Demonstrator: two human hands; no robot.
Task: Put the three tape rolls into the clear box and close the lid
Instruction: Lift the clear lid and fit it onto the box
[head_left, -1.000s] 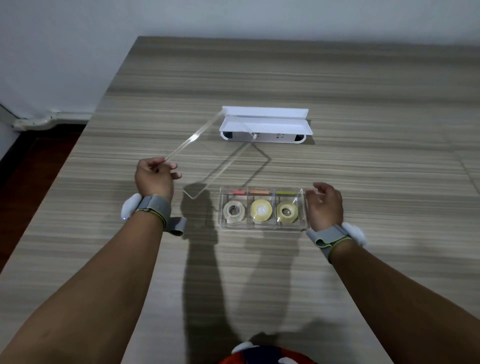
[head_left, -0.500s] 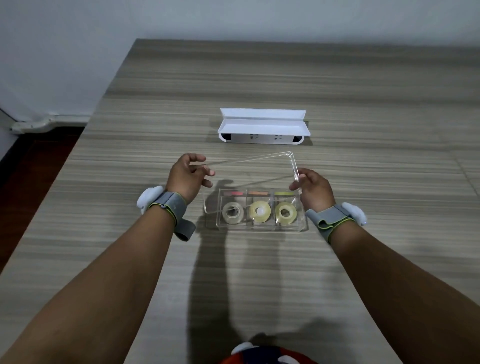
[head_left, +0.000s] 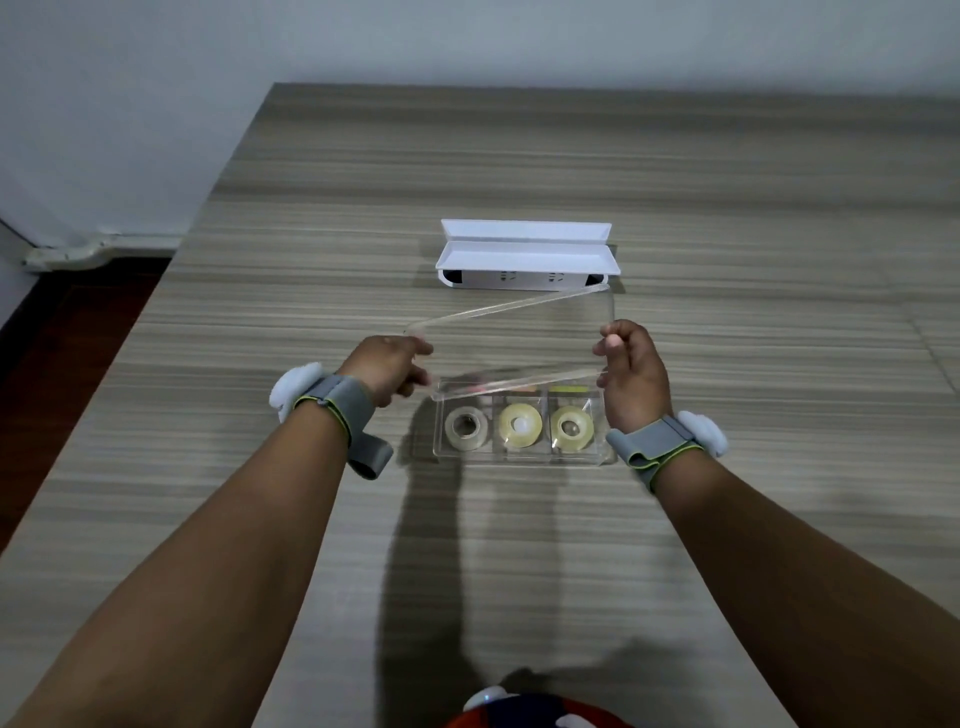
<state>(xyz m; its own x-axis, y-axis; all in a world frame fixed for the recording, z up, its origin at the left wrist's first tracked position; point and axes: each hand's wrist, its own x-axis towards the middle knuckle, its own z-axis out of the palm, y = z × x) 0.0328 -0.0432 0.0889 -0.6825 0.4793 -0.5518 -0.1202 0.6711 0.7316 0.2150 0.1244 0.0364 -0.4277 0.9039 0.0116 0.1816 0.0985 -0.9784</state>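
Observation:
The clear box (head_left: 519, 457) sits on the wooden table with three tape rolls inside, side by side: a greyish roll (head_left: 466, 427) on the left, a yellowish roll (head_left: 520, 425) in the middle, another yellowish roll (head_left: 571, 427) on the right. Coloured strips lie along the box's far side. The clear lid (head_left: 511, 340) hangs tilted above the far half of the box, apart from it. My left hand (head_left: 387, 366) pinches the lid's left end. My right hand (head_left: 629, 371) pinches its right end.
A white open case (head_left: 524, 257) lies on the table just beyond the lid. The table's left edge drops to a dark floor (head_left: 57, 332). A grey wall stands behind. Both wrists carry grey straps.
The lid came from the left, held by my left hand alone, to above the box. My right hand left the box's side and took the lid's right end.

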